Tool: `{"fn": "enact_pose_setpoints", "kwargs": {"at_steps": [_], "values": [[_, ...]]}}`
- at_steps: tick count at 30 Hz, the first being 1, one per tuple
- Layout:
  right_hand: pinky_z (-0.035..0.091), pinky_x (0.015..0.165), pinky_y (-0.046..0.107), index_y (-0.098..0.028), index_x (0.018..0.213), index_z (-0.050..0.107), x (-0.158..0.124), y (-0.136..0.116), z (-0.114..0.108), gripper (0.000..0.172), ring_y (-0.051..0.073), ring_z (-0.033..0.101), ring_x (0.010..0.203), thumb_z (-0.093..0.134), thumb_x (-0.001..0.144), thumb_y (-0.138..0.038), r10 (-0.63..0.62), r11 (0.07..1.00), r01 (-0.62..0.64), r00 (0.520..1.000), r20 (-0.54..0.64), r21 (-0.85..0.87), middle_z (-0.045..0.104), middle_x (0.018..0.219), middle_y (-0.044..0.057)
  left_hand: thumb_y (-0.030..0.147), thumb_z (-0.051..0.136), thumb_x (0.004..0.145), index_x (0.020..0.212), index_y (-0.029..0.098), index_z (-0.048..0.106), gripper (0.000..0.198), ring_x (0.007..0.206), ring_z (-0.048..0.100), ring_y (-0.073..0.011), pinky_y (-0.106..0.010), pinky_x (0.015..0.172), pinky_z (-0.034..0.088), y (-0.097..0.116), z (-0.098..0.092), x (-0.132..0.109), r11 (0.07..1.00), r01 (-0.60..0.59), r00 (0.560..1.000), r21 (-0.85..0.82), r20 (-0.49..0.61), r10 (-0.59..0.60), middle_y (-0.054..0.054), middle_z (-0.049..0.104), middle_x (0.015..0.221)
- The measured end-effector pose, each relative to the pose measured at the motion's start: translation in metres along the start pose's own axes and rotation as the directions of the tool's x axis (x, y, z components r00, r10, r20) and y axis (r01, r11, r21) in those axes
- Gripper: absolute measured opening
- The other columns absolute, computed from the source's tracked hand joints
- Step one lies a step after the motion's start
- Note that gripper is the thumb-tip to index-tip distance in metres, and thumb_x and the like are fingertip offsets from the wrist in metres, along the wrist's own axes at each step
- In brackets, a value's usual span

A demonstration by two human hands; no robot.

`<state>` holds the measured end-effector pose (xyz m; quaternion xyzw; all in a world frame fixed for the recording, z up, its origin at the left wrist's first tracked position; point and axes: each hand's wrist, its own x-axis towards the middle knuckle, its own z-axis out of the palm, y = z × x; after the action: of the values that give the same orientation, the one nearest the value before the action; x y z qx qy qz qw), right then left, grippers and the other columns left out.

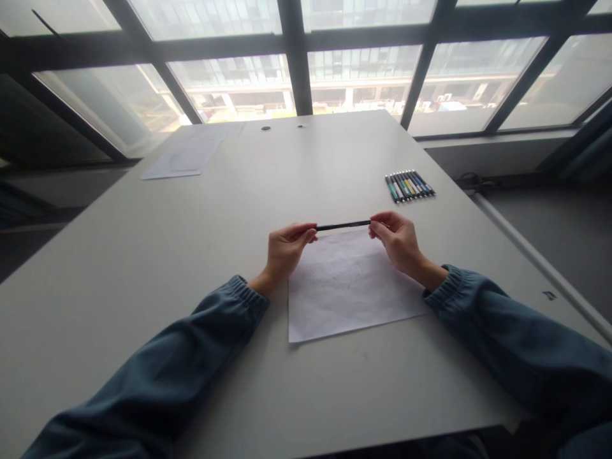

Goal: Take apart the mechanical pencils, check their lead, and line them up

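Note:
A thin black pen [343,225] is stretched level between my two hands, over the far edge of a white sheet of paper [354,293]. My left hand [287,248] pinches its left end between thumb and fingers. At the right end, my right hand [396,239] grips it the same way. The sheet lies on the table below and between my forearms, slightly turned, with faint marks on it. Beyond my right hand, a row of several pens [410,186] with coloured parts lies side by side.
The white table [229,204] reaches to the windows. More paper sheets [184,153] lie at its far left. Two small round fittings [266,129] sit near the far edge. A small dark mark [549,296] is near the right edge.

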<state>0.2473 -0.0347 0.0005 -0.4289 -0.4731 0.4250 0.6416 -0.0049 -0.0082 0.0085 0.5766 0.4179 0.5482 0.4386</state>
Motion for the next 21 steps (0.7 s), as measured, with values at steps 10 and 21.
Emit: {"fn": "enact_pose_setpoints", "kwargs": {"at_steps": [10,21], "values": [[0.053,0.063,0.029,-0.018,0.088,0.071,0.001,0.002,0.000,0.022,0.013,0.063,0.063,0.082,0.074,-0.032,0.008,1.000,-0.008,1.000,0.013,-0.008,0.068,0.070,0.000,0.037,0.084,0.076,0.094,0.016,0.080,0.028,0.067,0.073,-0.0162,-0.029,0.069,0.063,-0.008,-0.004,0.004,0.985,-0.146,0.988,0.093,-0.032,0.150,-0.007,0.078,0.081],[0.053,0.060,0.029,-0.018,0.087,0.070,0.002,0.000,0.001,0.021,0.013,0.063,0.061,0.080,0.076,-0.032,-0.046,0.997,0.044,0.999,-0.027,-0.057,0.069,0.070,0.001,0.036,0.080,0.080,0.098,0.018,0.081,0.025,0.082,0.074,-0.0196,-0.032,0.079,0.061,-0.011,-0.005,0.006,0.965,-0.194,0.980,0.176,0.000,0.197,-0.008,0.079,0.092]]}}
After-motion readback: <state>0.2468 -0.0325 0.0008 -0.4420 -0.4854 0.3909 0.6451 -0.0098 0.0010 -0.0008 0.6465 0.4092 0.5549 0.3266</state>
